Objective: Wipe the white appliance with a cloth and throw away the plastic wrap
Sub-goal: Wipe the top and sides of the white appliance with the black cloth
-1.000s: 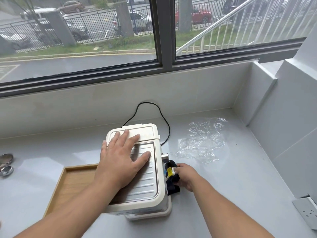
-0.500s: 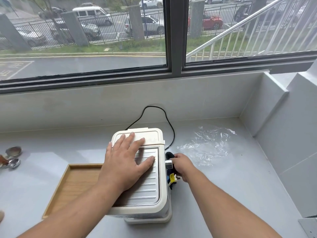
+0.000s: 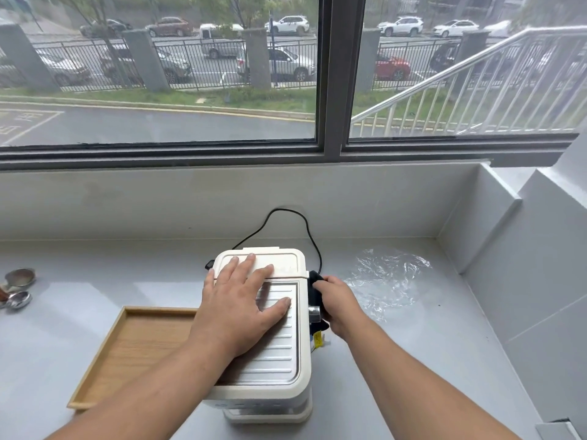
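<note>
The white appliance point(image 3: 273, 360) stands on the grey counter point(image 3: 413, 360), its ribbed metal top facing up. My left hand point(image 3: 241, 300) lies flat on that top with the fingers spread, holding nothing. My right hand point(image 3: 336, 304) presses a black cloth point(image 3: 315, 287) against the appliance's right side, near the back. A small yellow tag point(image 3: 317, 339) hangs below the hand. The crumpled clear plastic wrap point(image 3: 386, 281) lies on the counter just right of the right hand, untouched.
A black power cord point(image 3: 286, 214) loops from the appliance to the back wall. A wooden tray point(image 3: 133, 347) sits against the appliance's left side. Small metal cups point(image 3: 19, 287) lie at the far left. A wall closes the right side; a window spans the back.
My right hand has slid the black cloth along the appliance's right side from near the front toward the back. My left hand stays on top. The camera view has tilted up.
</note>
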Motion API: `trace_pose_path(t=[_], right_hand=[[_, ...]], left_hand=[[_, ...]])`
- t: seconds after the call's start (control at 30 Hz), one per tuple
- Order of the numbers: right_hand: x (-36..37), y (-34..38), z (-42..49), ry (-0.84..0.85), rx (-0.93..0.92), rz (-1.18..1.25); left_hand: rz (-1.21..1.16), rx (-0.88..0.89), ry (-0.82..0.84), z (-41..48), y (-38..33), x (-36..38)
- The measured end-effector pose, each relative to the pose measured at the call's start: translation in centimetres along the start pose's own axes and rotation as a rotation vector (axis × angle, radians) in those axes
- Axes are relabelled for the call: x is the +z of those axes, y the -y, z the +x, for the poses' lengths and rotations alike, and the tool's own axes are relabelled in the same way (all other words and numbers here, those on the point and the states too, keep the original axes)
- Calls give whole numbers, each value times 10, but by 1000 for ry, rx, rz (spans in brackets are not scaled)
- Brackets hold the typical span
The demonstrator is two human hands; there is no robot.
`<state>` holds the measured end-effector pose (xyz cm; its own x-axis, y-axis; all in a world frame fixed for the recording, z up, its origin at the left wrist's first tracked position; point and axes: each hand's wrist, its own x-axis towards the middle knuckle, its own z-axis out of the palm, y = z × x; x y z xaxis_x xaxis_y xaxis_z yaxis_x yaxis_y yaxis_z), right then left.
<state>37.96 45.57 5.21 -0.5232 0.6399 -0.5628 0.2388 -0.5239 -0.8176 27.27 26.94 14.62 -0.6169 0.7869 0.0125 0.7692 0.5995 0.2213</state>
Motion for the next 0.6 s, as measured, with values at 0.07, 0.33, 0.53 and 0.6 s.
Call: trace_pose_path(t=[0.07, 0.33, 0.53, 0.6], right_hand=[[2, 9, -5, 5, -26, 29], [6, 49, -47, -2, -144, 23], [24, 73, -74, -149, -387, -259], [32, 77, -80, -202, -470, -451]], left_hand=[[-6, -2, 1, 0, 1, 1], [-24, 11, 17, -2, 0, -3], [-29, 14, 26, 0, 3, -2], [-35, 17, 25, 0, 3, -1]])
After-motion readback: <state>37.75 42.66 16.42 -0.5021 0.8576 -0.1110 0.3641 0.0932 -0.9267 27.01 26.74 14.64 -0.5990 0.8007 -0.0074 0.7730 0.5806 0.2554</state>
